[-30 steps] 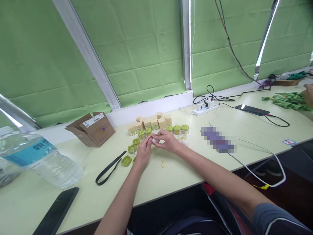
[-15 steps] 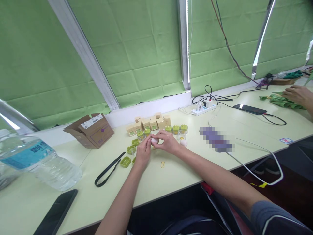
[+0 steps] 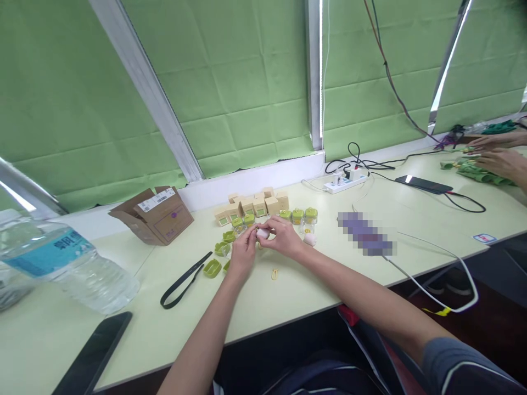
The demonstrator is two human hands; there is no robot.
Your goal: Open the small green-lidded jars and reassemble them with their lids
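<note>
Beneath both grips spread a pale cream counter [image 3: 263, 312]; beyond them, green blinds [image 3: 230, 88] hung between grey metal posts [image 3: 313, 82]. The left grip [image 3: 244, 251] and right grip [image 3: 284, 237] were closed together, fingertips pinching a small pale pink piece [image 3: 262, 233] over the counter. Just left of the grips lay open green containers [image 3: 213, 269]; just beyond stood small tan boxes [image 3: 272, 206]. A power strip [image 3: 346, 184] sat farther off, right of the grips. Well to their left, a water bottle [image 3: 105, 288] wore a blue label [image 3: 41, 258] with Chinese characters, too blurred to read. Left and beyond, a brown carton [image 3: 175, 220] bore a purple mark and a white label [image 3: 156, 199] with illegible print.
</note>
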